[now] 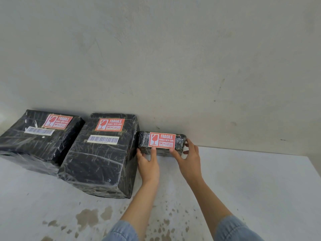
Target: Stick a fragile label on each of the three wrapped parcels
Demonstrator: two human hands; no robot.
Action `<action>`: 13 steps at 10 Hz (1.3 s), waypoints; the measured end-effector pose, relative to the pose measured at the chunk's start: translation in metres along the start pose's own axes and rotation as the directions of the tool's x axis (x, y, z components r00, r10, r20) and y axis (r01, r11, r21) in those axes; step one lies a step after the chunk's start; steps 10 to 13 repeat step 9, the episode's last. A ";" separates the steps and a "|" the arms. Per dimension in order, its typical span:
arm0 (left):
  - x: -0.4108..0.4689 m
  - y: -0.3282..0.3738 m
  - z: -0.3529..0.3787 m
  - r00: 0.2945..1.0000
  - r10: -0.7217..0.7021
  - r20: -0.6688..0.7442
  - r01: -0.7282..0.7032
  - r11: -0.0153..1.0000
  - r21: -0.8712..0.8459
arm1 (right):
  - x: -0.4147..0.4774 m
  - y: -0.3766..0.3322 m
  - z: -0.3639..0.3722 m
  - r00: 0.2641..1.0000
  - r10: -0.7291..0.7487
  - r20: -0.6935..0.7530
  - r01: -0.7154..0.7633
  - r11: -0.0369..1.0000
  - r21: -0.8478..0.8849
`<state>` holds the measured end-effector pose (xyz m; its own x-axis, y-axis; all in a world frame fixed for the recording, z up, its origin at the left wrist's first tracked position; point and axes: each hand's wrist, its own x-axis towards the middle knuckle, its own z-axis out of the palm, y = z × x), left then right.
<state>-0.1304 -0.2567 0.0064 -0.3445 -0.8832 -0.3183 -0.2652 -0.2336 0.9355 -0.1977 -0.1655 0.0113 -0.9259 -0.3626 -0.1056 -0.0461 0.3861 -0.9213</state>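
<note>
Three black parcels wrapped in clear film stand in a row against the wall. The left parcel [33,141] and the middle parcel [102,159] each carry a red fragile label [57,121] [110,124] and a barcode sticker on top. The small right parcel [179,141] has a red fragile label [161,140] on its top. My left hand [148,162] holds the small parcel's near left corner, thumb on the label's lower left edge. My right hand [188,153] wraps its right end, thumb on the label's lower right corner.
The parcels sit on a pale grey surface [251,185] whose right edge slopes off at far right. A plain wall [173,66] rises directly behind them. Dark wet stains [86,218] mark the surface near me.
</note>
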 end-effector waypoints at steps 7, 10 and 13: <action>-0.010 -0.001 -0.006 0.997 -0.067 0.027 0.066 0.996 0.052 | -0.010 -0.004 -0.010 1.000 0.015 0.007 -0.015 0.999 -0.047; -0.035 0.015 -0.028 0.964 -0.184 0.194 0.138 0.964 0.228 | -0.038 -0.027 -0.032 1.000 0.026 0.008 -0.024 0.985 -0.168; -0.035 0.015 -0.028 0.964 -0.184 0.194 0.138 0.964 0.228 | -0.038 -0.027 -0.032 1.000 0.026 0.008 -0.024 0.985 -0.168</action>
